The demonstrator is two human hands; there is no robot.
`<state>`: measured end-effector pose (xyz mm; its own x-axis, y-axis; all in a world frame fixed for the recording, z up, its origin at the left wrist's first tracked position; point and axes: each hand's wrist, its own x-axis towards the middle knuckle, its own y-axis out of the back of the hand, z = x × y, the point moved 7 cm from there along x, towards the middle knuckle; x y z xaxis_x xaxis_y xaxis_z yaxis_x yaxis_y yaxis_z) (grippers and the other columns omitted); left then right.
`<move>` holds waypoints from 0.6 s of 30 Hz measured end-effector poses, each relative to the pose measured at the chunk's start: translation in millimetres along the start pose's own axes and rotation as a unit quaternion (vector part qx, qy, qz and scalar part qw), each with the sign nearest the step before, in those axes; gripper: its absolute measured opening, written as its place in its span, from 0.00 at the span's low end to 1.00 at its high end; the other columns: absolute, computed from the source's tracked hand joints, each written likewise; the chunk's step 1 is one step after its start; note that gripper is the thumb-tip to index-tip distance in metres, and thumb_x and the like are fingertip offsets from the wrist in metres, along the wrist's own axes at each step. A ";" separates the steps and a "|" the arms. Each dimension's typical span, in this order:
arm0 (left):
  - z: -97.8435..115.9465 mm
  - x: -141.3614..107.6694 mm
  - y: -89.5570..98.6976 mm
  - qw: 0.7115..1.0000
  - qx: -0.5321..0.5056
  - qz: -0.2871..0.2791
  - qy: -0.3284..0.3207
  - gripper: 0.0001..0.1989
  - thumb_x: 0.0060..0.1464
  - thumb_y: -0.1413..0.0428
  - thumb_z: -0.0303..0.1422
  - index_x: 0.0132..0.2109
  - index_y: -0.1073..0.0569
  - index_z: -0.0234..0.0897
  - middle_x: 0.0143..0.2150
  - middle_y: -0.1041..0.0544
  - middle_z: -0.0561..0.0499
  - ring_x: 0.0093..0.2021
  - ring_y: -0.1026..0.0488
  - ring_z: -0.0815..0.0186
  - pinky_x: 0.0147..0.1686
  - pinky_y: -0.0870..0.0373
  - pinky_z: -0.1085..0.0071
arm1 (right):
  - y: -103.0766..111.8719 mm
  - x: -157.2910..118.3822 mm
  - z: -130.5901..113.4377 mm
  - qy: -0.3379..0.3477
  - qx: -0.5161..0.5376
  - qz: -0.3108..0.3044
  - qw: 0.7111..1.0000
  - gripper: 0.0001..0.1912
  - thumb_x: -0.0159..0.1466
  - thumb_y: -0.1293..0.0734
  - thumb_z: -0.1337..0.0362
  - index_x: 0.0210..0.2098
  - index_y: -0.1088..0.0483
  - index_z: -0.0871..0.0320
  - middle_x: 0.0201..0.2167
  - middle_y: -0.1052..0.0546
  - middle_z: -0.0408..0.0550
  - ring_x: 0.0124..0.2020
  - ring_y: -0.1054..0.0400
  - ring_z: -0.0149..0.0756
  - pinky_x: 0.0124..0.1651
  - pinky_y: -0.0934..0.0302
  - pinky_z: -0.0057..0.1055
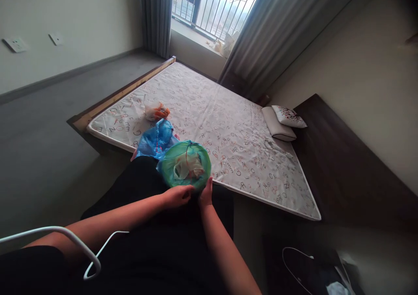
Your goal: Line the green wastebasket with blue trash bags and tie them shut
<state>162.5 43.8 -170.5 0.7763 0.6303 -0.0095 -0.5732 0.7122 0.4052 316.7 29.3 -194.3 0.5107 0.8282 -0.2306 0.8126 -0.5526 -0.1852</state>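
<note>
In a dim room with pale walls (91,16), beside a wide mattress (212,112) in white letter-print fabric, between a dark wooden footboard (120,95) on the left and a dark wooden headboard (352,155) on the right, below a bright railed window (218,8) flanked by long grey curtains (290,29). Holding, at the near mattress edge and above black clothing (156,260), an open-topped round green plastic container (168,166) with a crumpled cream-white plastic bag (187,166) inside. Gripping by two hands: curled closed at the near rim with the left hand (179,196); clasped around the right side with the right hand (205,193), fingers largely hidden. Touching, on the left, a crumpled translucent blue plastic bag (156,138); near, past that, a smaller white-and-orange plastic bundle (156,111) on the mattress. Looped before the left forearm with a white cable (65,229).
</note>
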 end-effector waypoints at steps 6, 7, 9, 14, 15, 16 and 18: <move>1.2 0.2 10.4 1.000 0.002 0.022 -0.016 0.22 0.56 0.44 0.29 0.58 0.25 0.40 0.39 0.19 0.48 0.36 0.24 0.60 0.39 0.28 0.67 | 7.0 3.2 -4.1 -0.037 0.073 0.030 0.996 0.19 0.62 0.34 0.44 0.41 0.32 0.52 0.37 0.22 0.44 0.40 0.26 0.37 0.44 0.30 0.34; 0.5 1.0 11.7 0.999 -0.013 0.028 -0.013 0.22 0.55 0.43 0.28 0.57 0.24 0.40 0.42 0.19 0.47 0.39 0.22 0.58 0.42 0.27 0.66 | 11.1 5.5 -6.6 -0.035 0.075 0.039 0.996 0.17 0.60 0.32 0.47 0.40 0.32 0.53 0.35 0.23 0.43 0.38 0.26 0.36 0.43 0.30 0.34; -1.9 2.4 13.5 0.998 -0.048 0.037 -0.005 0.22 0.55 0.43 0.28 0.57 0.24 0.40 0.47 0.18 0.45 0.46 0.21 0.56 0.49 0.25 0.63 | 20.8 10.2 -11.7 -0.028 0.092 0.066 0.993 0.16 0.58 0.30 0.51 0.39 0.33 0.53 0.33 0.23 0.42 0.36 0.27 0.36 0.42 0.30 0.34; -10.1 5.4 16.5 0.994 -0.080 0.067 0.023 0.26 0.54 0.41 0.29 0.60 0.26 0.40 0.56 0.21 0.43 0.54 0.23 0.55 0.59 0.28 0.58 | 34.8 15.3 -14.0 -0.034 0.144 0.092 0.985 0.15 0.57 0.30 0.53 0.39 0.36 0.52 0.31 0.23 0.39 0.31 0.26 0.33 0.42 0.28 0.34; -12.7 6.2 18.3 0.993 -0.080 0.080 0.034 0.27 0.53 0.41 0.29 0.61 0.27 0.39 0.57 0.22 0.42 0.53 0.23 0.55 0.58 0.28 0.58 | 33.9 14.9 -10.6 -0.048 0.158 0.084 0.983 0.16 0.57 0.29 0.54 0.40 0.36 0.52 0.30 0.23 0.37 0.28 0.28 0.30 0.41 0.28 0.33; -15.7 7.1 20.5 0.991 -0.080 0.095 0.047 0.28 0.52 0.41 0.29 0.61 0.28 0.37 0.57 0.23 0.41 0.52 0.22 0.55 0.57 0.27 0.58 | 31.8 14.6 -6.2 -0.066 0.172 0.073 0.980 0.18 0.56 0.27 0.55 0.42 0.36 0.51 0.31 0.23 0.36 0.24 0.30 0.28 0.40 0.28 0.32; -21.7 8.5 26.1 0.986 -0.077 0.126 0.075 0.29 0.52 0.42 0.30 0.62 0.29 0.34 0.57 0.23 0.40 0.47 0.22 0.58 0.53 0.25 0.59 | 26.6 15.5 3.0 -0.099 0.184 0.048 0.977 0.22 0.55 0.25 0.58 0.46 0.34 0.51 0.32 0.22 0.35 0.20 0.34 0.24 0.37 0.29 0.29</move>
<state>148.4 74.5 -179.8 0.5624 0.8242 -0.0660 -0.7854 0.5574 0.2690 345.4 27.2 -205.7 0.4865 0.7564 -0.4371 0.5883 -0.6536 -0.4762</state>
